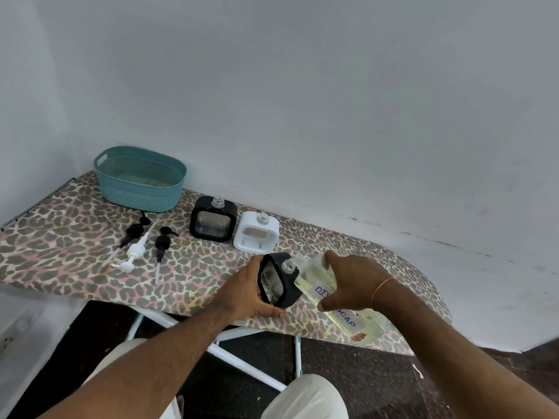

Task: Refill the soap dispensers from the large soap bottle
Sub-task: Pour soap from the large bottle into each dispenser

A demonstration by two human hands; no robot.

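Gripping a black square-framed soap dispenser (279,279) with ribbed clear glass, my left hand (251,293) curls round its left side and tilts it rightward on the leopard-print ironing board (75,237). My right hand (352,281) wraps its thumb and fingers round the large clear soap bottle of pale yellow liquid (335,294), tipped so its mouth meets the dispenser's open threaded neck. I read a handwritten label on the bottle, partly hidden under my fingers.

Behind them stand a second black dispenser (213,219) and a white square dispenser (256,232), both uncapped and just beside each other. Further left lie two black pump heads (134,232) (161,243) and a white pump head (134,252), close together. A teal woven plastic basket (140,179) sits by the grey wall (302,86).
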